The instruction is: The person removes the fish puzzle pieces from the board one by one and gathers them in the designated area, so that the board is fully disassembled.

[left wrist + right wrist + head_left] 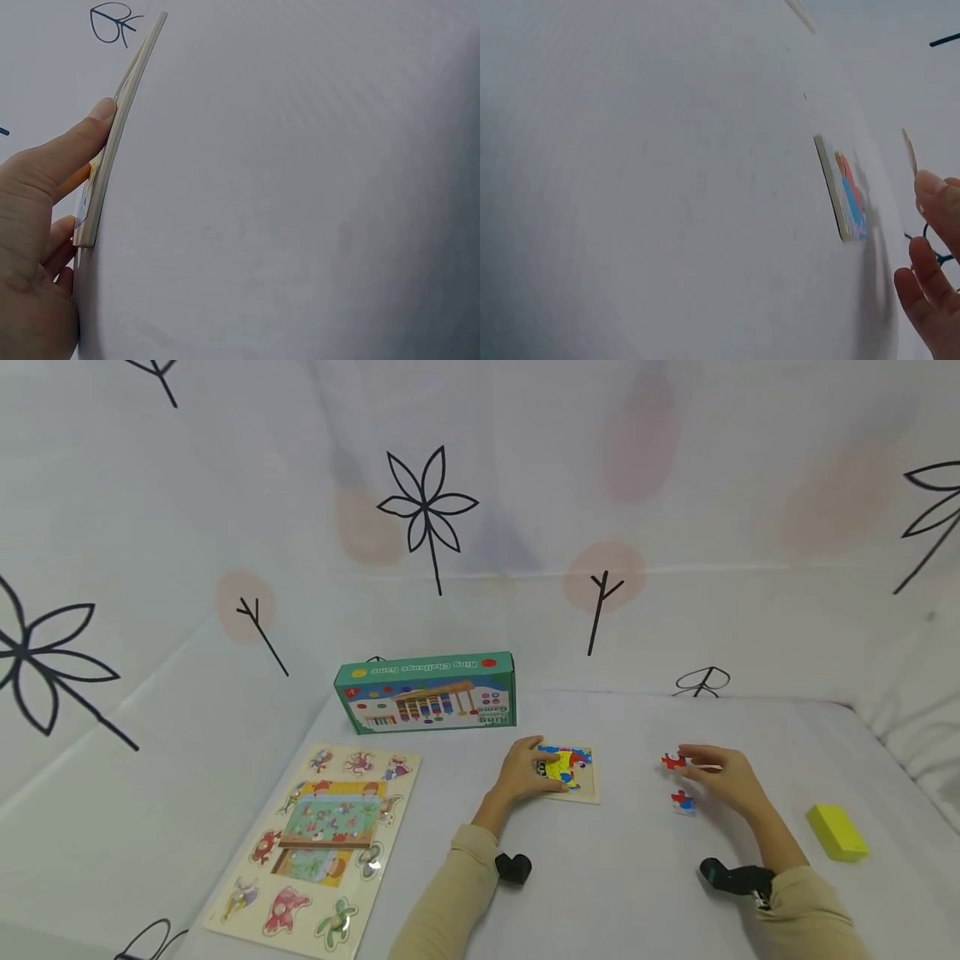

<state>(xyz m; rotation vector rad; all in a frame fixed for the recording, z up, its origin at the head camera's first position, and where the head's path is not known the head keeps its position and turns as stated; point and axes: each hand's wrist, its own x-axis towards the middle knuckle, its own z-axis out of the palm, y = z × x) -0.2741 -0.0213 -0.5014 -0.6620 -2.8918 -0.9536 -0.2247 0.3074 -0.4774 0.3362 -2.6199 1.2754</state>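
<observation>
A small wooden jigsaw board [589, 787] with a yellow, red and blue picture, perhaps a parrot, lies at the middle of the table. My left hand [521, 770] grips it at its left side, fingers reaching over the picture; the left wrist view shows the thumb against the edge of the board [112, 161]. To the right, my right hand [716, 774] pinches a red jigsaw piece [672, 761] above the table, seen nearly edge-on in the right wrist view. Just below it, a second red and blue jigsaw piece [683, 803] lies on the tabletop.
A green ring game box [427, 693] stands at the back left. On the left lies a large peg puzzle board [393, 827] with animal figures, two smaller picture boards [330, 818] on top. A yellow block [837, 832] sits at the right. White patterned cloth hangs behind.
</observation>
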